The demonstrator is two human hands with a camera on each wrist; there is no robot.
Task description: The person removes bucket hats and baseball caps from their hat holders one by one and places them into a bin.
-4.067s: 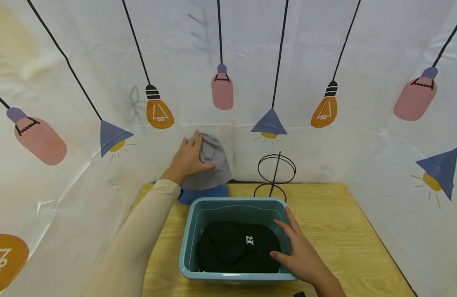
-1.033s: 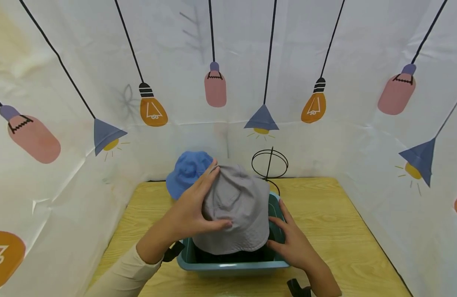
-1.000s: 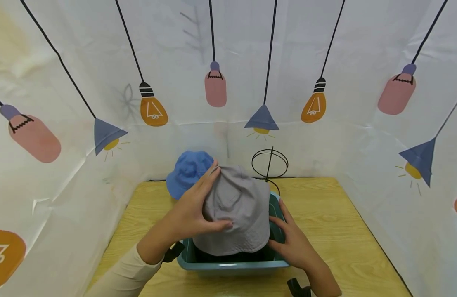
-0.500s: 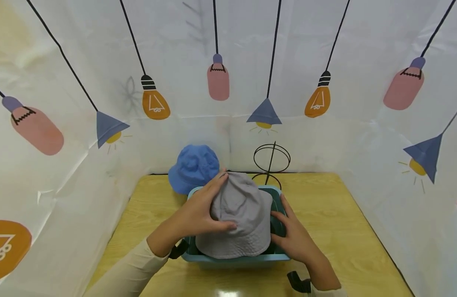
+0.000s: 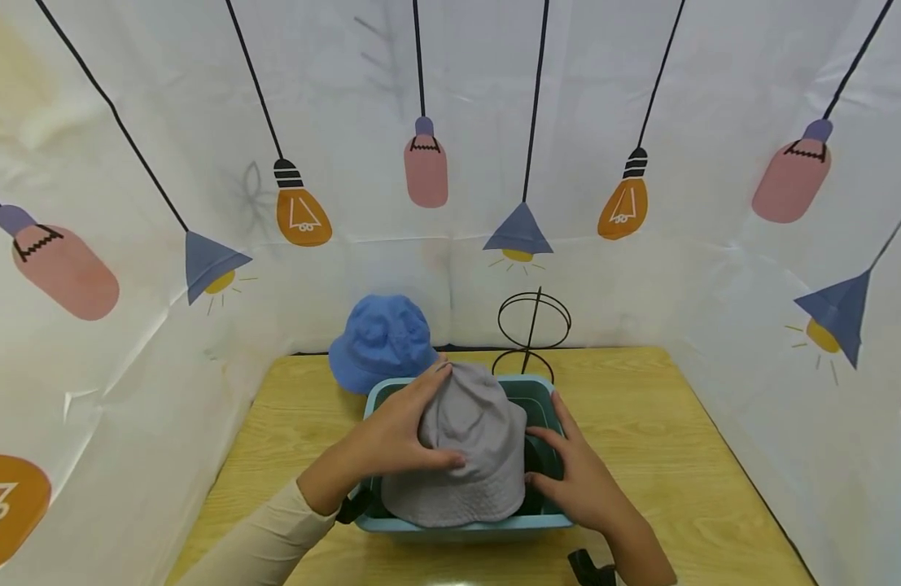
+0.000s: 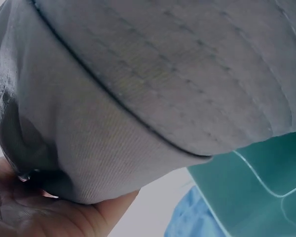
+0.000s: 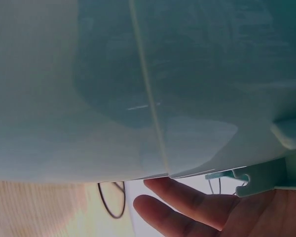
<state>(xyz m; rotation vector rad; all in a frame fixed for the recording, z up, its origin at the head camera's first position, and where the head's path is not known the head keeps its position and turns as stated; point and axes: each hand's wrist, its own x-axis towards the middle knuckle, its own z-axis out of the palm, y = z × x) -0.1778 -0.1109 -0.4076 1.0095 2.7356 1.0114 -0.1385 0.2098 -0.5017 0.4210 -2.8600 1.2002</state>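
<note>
In the head view my left hand (image 5: 395,435) holds a gray cap (image 5: 479,456) by its crown, thumb on the near side and fingers at the back. The cap sits within the opening of a blue-green plastic bin (image 5: 457,525), its brim near the front rim. Up close in the left wrist view, the gray cap (image 6: 113,113) shows rows of brim stitching, with my left palm (image 6: 44,217) under the crown. My right hand (image 5: 585,480) grips the bin's right rim, some fingertips inside. The right wrist view shows my fingers (image 7: 187,207) by the bin's wall (image 7: 138,98).
A blue hat (image 5: 384,342) rests behind the bin at the left. A black wire stand (image 5: 531,334) is behind it at the right. All stand on a wood-grain table (image 5: 626,423), with a lamp-printed white sheet (image 5: 377,122) behind.
The gray cap came from the back left, over the blue hat, to the bin. Over the last second my left hand lowered it into the opening. My right hand stayed at the bin.
</note>
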